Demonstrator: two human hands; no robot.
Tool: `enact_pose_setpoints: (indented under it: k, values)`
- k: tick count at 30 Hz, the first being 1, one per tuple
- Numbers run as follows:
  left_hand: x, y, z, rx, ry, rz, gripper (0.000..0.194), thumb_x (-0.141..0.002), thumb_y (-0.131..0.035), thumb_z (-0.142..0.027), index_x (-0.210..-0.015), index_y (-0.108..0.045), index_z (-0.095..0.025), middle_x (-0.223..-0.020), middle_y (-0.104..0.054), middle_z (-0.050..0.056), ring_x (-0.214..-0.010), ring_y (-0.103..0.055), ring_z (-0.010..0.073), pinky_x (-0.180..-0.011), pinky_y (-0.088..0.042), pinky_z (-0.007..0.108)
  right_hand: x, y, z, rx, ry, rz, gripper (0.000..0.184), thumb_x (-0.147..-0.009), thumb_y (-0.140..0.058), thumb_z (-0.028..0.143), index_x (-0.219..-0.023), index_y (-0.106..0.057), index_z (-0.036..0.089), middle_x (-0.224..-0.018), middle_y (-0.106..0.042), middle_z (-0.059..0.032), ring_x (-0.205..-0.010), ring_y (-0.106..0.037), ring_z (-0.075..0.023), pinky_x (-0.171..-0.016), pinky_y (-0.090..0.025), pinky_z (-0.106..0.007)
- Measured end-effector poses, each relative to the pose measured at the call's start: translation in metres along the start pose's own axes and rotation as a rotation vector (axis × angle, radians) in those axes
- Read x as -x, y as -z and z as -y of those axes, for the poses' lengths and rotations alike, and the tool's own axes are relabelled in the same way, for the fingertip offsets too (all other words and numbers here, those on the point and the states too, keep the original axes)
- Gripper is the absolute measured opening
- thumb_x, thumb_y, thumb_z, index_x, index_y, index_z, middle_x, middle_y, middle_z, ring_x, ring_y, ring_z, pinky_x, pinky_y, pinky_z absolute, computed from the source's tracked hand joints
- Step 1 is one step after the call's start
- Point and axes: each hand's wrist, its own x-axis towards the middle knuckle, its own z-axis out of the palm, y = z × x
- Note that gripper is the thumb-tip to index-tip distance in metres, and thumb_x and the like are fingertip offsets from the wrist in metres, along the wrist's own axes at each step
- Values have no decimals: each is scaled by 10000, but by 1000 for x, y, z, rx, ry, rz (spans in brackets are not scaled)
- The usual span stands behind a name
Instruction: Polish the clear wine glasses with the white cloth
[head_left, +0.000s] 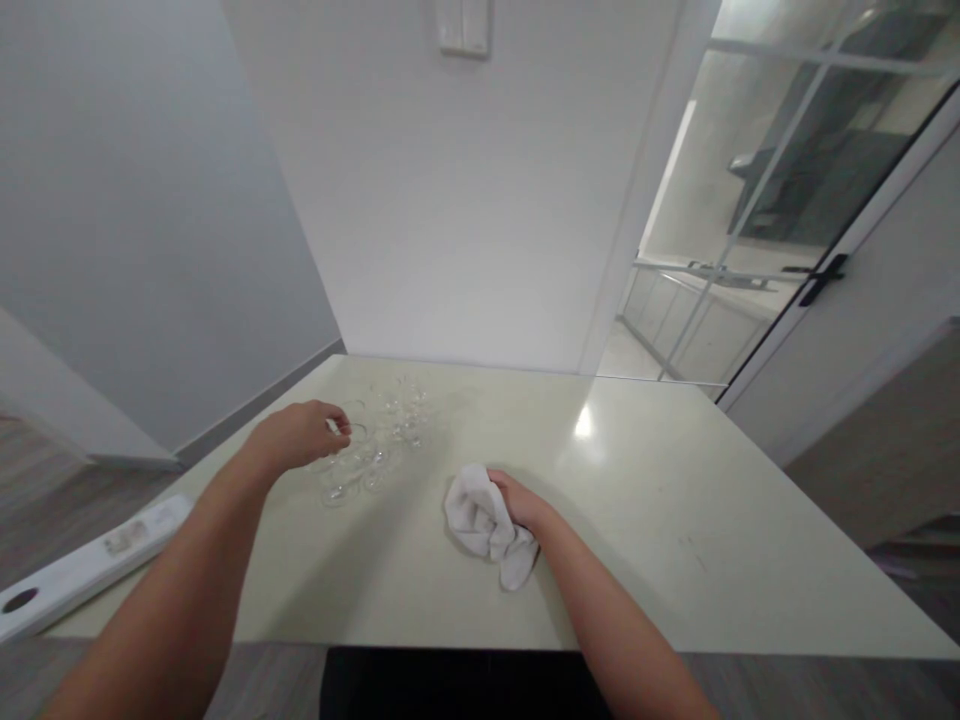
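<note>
At the left of the table, my left hand [304, 435] has its thumb and fingers curled close together at the edge of a clear glass [358, 425]. The glass is see-through, so its outline is faint. Several more clear glasses [405, 415] stand grouped just beyond and to the right of that hand, and others [337, 490] are below it. Near the middle of the table, my right hand [517, 500] is closed on a crumpled white cloth [476, 515]. Part of the cloth droops onto the tabletop, and some of the right fingers are hidden behind it.
The pale glossy table [637, 560] meets a white wall [465, 220] at its far edge. A long white object with a dark round hole [97, 565] lies at the left edge. A glazed door with a black handle [825, 278] stands at the right.
</note>
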Motion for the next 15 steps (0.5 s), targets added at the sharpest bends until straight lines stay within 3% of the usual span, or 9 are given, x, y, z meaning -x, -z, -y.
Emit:
enact_pose_setpoints:
  k: [10, 15]
  values:
    - [-22, -2, -4, 13, 86, -49, 206, -645, -593, -372, -752, -656, -209, -738, -720, 83, -752, -655, 275, -650, -421, 329, -1, 1, -5, 15, 14, -25, 234, -773, -579, 369, -781, -696, 167, -619, -617, -7, -654, -580, -159, -665, -485, -287]
    - [-31, -5, -4, 13, 99, -75, 247, -646, -591, -390, -801, -647, -206, -794, -728, 108, -797, -662, 286, -648, -426, 338, -3, 2, -7, 33, 24, -15, 226, -777, -579, 358, -790, -694, 163, -614, -612, 2, -659, -582, -155, -660, -478, -273]
